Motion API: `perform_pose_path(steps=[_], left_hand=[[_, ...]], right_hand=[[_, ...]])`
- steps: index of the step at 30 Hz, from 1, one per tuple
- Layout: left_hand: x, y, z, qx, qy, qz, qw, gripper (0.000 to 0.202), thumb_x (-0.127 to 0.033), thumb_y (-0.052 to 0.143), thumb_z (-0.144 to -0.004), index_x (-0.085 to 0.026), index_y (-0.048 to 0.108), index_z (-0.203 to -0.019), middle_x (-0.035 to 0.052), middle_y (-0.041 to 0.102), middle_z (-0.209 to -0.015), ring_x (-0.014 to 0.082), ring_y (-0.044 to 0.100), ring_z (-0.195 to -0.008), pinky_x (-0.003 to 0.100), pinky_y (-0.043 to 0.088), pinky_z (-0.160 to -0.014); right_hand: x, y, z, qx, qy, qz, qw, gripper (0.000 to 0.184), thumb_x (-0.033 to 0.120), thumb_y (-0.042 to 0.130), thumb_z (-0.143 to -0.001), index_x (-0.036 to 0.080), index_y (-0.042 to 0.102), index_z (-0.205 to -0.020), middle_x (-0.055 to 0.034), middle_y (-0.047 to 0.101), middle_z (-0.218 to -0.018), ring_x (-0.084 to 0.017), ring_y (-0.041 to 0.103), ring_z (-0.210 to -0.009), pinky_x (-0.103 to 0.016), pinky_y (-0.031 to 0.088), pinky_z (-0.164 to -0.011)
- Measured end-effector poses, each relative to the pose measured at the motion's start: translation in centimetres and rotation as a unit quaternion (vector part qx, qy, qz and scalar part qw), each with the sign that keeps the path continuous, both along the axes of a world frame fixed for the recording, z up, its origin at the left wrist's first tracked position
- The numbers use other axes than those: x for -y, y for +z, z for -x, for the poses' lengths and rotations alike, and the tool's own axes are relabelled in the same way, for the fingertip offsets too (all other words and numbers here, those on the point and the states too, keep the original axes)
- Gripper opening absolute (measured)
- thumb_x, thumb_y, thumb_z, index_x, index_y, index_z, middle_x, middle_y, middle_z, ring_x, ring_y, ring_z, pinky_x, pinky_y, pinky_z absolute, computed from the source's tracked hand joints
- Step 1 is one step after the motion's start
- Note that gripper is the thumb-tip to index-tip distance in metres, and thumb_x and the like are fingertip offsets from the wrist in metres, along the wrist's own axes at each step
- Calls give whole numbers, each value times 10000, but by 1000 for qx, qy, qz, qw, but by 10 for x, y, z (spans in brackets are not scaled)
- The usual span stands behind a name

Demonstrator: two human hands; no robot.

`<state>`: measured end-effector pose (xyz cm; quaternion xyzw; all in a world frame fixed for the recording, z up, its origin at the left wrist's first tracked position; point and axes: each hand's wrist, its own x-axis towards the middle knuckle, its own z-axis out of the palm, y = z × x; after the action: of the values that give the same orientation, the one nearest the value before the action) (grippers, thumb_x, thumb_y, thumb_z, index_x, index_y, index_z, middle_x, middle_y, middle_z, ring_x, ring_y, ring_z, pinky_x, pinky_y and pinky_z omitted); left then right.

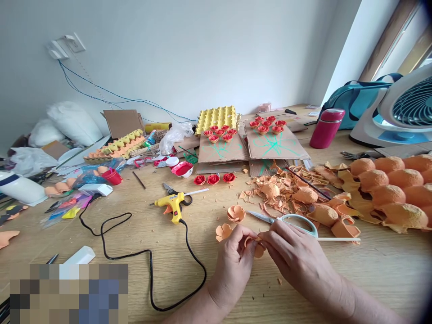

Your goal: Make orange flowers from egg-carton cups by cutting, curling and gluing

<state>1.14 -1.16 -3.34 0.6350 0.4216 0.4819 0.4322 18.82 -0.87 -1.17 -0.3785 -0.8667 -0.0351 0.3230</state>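
My left hand (233, 263) and my right hand (297, 256) meet low in the middle of the view, both pinching a small orange egg-carton petal piece (258, 246) between their fingertips. Just beyond them lie an orange carton flower (236, 213) and a flat orange petal cutout (223, 232). White-handled scissors (293, 222) rest on the table right behind my right hand. A yellow glue gun (173, 204) lies to the left, its black cord (151, 265) looping towards me.
Orange carton scraps (290, 189) and an orange egg tray (388, 189) fill the right. Three red flowers (213, 179) lie mid-table; cardboard sheets (251, 144) with red flowers, a yellow egg tray (218, 117), a maroon flask (326, 128) and a fan (401, 108) stand behind. Craft clutter covers the left.
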Motion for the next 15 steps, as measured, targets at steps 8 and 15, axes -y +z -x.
perform_pose_path(steps=[8,15], left_hand=[[-1,-5,-1,5,-2,4,1000,64,-175,547,-973,-202,592,-936,-4,615,-799,127,567,-698,221,470,-679],[0,-4,-3,50,-23,19,998,100,-115,546,-943,-202,556,-893,-12,605,-771,122,589,-682,216,476,-662]], right_hand=[[-2,-4,1,-27,-19,40,999,319,222,393,-1079,193,632,-871,-25,561,-768,-168,534,-632,-286,377,-597],[-1,-2,1,20,-13,-2,1000,410,201,324,-1084,189,644,-829,-33,552,-735,-186,485,-601,-309,356,-586]])
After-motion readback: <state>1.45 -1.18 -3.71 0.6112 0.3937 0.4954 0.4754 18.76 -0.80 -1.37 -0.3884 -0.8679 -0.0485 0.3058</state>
